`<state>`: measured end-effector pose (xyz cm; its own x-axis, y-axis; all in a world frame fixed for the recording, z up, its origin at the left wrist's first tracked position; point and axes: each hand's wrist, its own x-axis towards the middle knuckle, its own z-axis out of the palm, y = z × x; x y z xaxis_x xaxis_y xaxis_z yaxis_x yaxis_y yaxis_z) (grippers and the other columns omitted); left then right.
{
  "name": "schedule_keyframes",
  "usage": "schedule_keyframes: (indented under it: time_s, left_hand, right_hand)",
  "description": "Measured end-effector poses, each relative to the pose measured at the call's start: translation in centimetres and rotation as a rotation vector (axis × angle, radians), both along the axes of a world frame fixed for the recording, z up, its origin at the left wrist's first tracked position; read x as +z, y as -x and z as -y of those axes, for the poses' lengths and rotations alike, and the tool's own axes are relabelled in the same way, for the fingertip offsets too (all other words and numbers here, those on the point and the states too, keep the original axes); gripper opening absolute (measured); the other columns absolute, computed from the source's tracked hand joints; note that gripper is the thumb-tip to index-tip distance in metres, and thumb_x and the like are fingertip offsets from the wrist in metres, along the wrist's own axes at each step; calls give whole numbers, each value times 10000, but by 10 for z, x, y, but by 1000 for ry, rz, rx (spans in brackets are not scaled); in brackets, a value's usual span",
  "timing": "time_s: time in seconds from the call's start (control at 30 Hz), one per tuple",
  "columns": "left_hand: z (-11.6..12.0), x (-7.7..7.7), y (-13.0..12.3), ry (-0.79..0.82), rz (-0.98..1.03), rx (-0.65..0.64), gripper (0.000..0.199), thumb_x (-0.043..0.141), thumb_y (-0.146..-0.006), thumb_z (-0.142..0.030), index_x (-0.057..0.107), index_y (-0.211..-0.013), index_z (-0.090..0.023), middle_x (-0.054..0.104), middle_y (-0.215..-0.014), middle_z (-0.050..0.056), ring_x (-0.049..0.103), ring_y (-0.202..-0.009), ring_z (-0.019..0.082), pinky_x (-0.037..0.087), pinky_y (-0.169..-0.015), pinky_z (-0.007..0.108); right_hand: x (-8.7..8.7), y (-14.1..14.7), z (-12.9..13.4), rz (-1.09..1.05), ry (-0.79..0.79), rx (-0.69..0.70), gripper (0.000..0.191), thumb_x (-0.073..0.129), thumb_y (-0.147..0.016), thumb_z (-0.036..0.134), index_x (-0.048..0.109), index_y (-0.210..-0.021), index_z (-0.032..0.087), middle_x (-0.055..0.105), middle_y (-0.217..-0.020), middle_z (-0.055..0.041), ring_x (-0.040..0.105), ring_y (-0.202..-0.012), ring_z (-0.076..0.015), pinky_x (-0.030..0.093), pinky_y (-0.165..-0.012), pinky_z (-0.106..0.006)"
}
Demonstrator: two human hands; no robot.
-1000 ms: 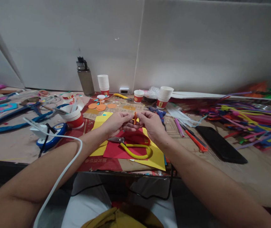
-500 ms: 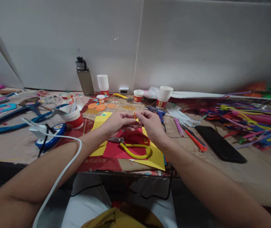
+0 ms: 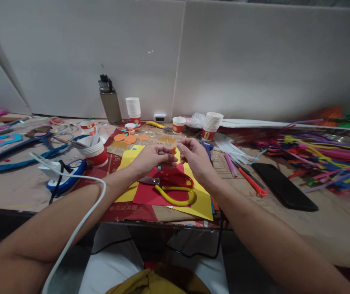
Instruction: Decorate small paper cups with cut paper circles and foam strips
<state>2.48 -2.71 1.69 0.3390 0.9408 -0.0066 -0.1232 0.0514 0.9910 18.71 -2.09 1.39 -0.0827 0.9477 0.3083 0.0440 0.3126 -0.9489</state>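
Observation:
A tiny orange paper piece (image 3: 174, 151) is pinched in the fingertips of my left hand (image 3: 154, 158). My right hand (image 3: 194, 158) hovers just right of it, fingers bent and slightly apart, with nothing visible in them. Below both hands lie scissors with red and yellow handles (image 3: 175, 200), resting on a red paper sheet (image 3: 146, 194). Under that sheet is yellow paper (image 3: 203, 206). Several orange paper discs (image 3: 130, 139) lie beyond my left hand. A blue glue gun (image 3: 207, 147) is partly hidden behind my right hand.
Stacked paper cups (image 3: 213, 122) and a bottle (image 3: 110, 106) stand toward the wall. At left are a cup of tools (image 3: 93, 153) and a blue power strip (image 3: 67, 179) with a white cable. On the right lie a black phone (image 3: 285, 185), an orange-handled tool (image 3: 253, 181) and colourful pipe cleaners (image 3: 331, 159).
My right fingers have come off the orange piece and moved slightly up and away from it. My left hand keeps the piece in nearly the same spot.

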Motion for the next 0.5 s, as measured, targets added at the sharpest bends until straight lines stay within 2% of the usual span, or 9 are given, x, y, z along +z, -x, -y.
schedule_keyframes:
  time_s: [0.1,0.23,0.5]
  left_hand:
    - [-1,0,1,-38,-22,-21,339,816,-643,-305,691,-884,-102,734,-760,65,696,-674,141,572,-718,267]
    - [-2,-3,2,-71,-40,-26,390,820,-638,-342,685,-919,-108,733,-758,62,707,-688,163,578,-716,285]
    - [2,3,0,-118,-128,-10,218,755,-717,-265,688,-855,-110,721,-707,48,692,-661,141,577,-710,285]
  right_hand:
    - [-2,-1,0,111,2,40,318,680,-748,422,596,-949,191,580,-825,6,516,-661,-109,423,-578,-246]
    - [-2,0,2,178,-25,80,261,704,-722,352,615,-892,176,572,-737,19,513,-662,-118,413,-611,-258]
    - [-1,0,3,119,-49,14,166,707,-714,304,625,-783,177,615,-746,-2,552,-689,-131,446,-650,-275]
